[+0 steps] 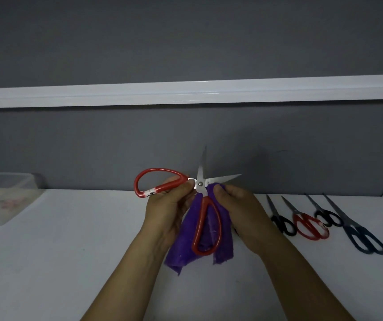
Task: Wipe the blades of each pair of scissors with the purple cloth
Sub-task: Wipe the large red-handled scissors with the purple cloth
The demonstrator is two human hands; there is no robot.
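**Above the bench (70,251): open scissors (201,184) held against the purple cloth (223,246)**

At the centre of the head view, both hands are raised over the white bench with the scissors spread wide between them. One blade points to 12 o'clock and the other to about 3 o'clock. One red handle loop lies toward 9 o'clock and the other hangs toward 6 o'clock.

The left hand (172,205) is curled around the lower arm of the 9 o'clock loop, close to the pivot, with thumb and fingertips pinching the red plastic. The right hand (239,205) grasps the purple cloth, its thumb and fingers bunching the top of the fabric against the base of the 3 o'clock blade, just beside the pivot. From there the cloth drapes down between the two wrists, behind the 6 o'clock loop, and its lower edge hangs near the bench surface.

Four more pairs lie closed in a row on the bench at 3 o'clock from the hands, with tips away from the person and handles nearer. They are a black-handled pair (281,223), a red-handled pair (309,225), a second black pair (327,217) and a larger dark blue pair (360,234).

A translucent plastic box (5,198) sits at 9 o'clock on the bench's far left. Behind the bench stands a grey wall (186,42) crossed by a white rail (186,93).
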